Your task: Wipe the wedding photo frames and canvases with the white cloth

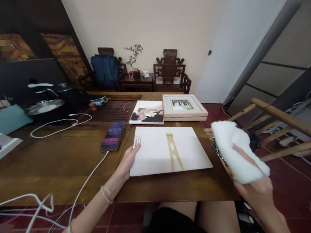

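White board [170,150] flat on table edge; fluffy white cloth [235,150] raised beside it.

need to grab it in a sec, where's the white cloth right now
In the head view, the white cloth is at the right, held up in the right hand just off the right edge of the wooden table, beside the white board.

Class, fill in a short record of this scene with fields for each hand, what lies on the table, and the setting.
left hand: rests on the left edge of the white board, which lies flat on the wooden table
right hand: grip shut on a white cloth, held off the table's right edge
behind board: photo print, framed picture
left of board: phone with white cable
setting: room with carved chairs, potted plant
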A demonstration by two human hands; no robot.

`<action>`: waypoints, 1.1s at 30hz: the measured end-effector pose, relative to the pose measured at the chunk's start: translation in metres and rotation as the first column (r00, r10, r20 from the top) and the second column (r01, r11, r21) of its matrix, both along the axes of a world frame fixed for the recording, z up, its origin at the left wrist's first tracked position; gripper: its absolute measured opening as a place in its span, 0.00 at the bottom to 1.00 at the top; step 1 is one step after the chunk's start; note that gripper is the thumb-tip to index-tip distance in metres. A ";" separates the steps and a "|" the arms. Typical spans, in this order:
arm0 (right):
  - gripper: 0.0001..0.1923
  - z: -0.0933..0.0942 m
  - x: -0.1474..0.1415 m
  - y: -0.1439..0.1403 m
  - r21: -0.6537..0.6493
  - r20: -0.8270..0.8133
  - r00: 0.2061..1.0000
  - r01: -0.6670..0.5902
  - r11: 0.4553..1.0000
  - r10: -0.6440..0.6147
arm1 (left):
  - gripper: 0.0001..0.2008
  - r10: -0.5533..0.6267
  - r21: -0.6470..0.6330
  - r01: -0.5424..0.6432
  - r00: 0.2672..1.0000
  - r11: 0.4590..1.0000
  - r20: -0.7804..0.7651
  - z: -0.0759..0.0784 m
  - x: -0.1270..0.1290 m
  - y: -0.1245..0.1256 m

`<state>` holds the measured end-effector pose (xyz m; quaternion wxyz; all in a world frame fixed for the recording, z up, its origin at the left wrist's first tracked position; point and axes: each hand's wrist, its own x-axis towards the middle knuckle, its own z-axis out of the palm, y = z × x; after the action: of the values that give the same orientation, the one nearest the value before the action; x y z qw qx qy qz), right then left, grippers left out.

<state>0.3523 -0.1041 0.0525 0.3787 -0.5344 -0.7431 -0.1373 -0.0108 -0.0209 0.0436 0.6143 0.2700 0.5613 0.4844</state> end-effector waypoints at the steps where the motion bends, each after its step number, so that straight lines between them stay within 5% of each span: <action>1: 0.22 0.002 -0.001 0.000 -0.033 0.091 0.989 -0.112 0.993 0.114 | 0.12 -0.004 -0.015 0.004 1.000 1.000 -0.003 -0.002 0.000 0.002; 4: 0.17 0.005 -0.013 0.005 -0.118 0.272 0.915 -0.275 0.954 0.298 | 0.11 -0.019 -0.038 0.019 1.000 0.999 -0.007 -0.007 0.000 0.008; 10: 0.15 -0.006 -0.033 0.017 -0.215 0.315 0.854 -0.360 0.908 0.414 | 0.12 -0.073 -0.055 0.072 0.997 0.996 -0.021 -0.008 -0.001 0.014; 15: 0.12 -0.009 -0.043 0.020 -0.360 0.255 0.849 -0.361 0.860 0.463 | 0.26 -0.108 0.112 0.143 0.956 0.983 -0.273 -0.006 -0.003 0.012; 20: 0.14 -0.012 -0.049 0.027 -0.366 0.286 0.840 -0.349 0.862 0.462 | 0.36 0.058 0.278 0.228 0.666 0.933 -0.744 -0.011 -0.012 0.017; 25: 0.17 -0.017 -0.050 0.032 -0.358 0.320 0.834 -0.332 0.873 0.448 | 0.36 0.071 0.237 0.381 0.401 0.893 -0.913 -0.023 -0.019 0.020; 30: 0.16 -0.009 -0.055 0.029 -0.374 0.375 0.818 -0.296 0.879 0.436 | 0.35 0.122 0.253 0.419 0.315 0.872 -0.941 -0.033 -0.016 0.019; 33: 0.15 -0.005 -0.062 0.014 -0.394 0.391 0.809 -0.284 0.874 0.439 | 0.32 0.210 0.323 0.483 0.274 0.814 -0.938 -0.036 -0.011 0.016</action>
<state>0.2904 -0.0900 0.0475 0.1163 -0.3852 -0.9131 -0.0655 -0.0219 -0.0053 0.0075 0.0883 0.7193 0.6172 0.3063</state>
